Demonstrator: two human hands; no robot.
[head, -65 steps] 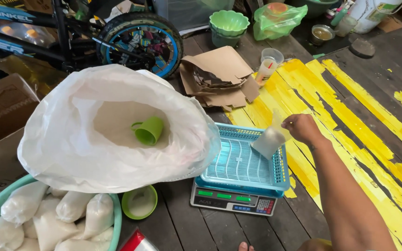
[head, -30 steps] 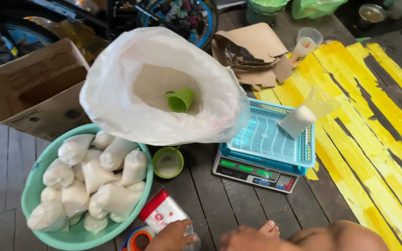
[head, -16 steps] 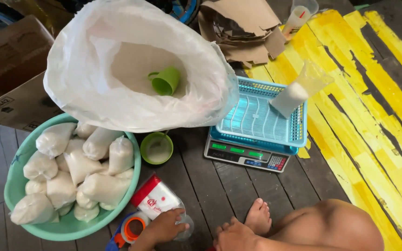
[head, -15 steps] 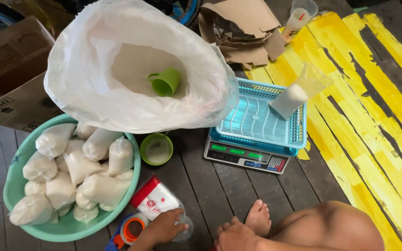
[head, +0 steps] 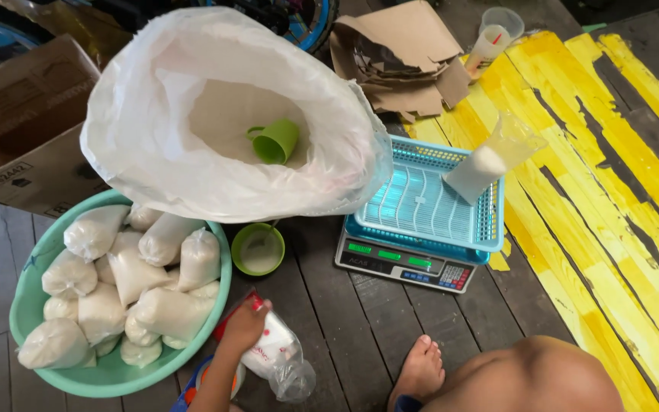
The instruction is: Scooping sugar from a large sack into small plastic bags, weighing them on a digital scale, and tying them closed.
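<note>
My left hand reaches in from the bottom edge, its fingers closed on a red-and-white packet of clear plastic bags that lies on the dark floorboards. The packet sits just right of a green basin filled with several tied bags of white grains. Behind them a large white sack stands open, with a green cup lying on the white grains inside. A partly filled clear bag leans in the far right corner of a blue basket on a digital scale. My right hand is out of view.
A small green bowl sits between the basin and the scale. A cardboard box stands at the left, torn cardboard and a plastic cup lie at the back. Yellow-painted planks run at right. My foot and knee are at the bottom.
My left hand has moved up onto the packet of plastic bags and closed on it. The view has dropped closer to the floor. The bag in the basket has stayed put.
</note>
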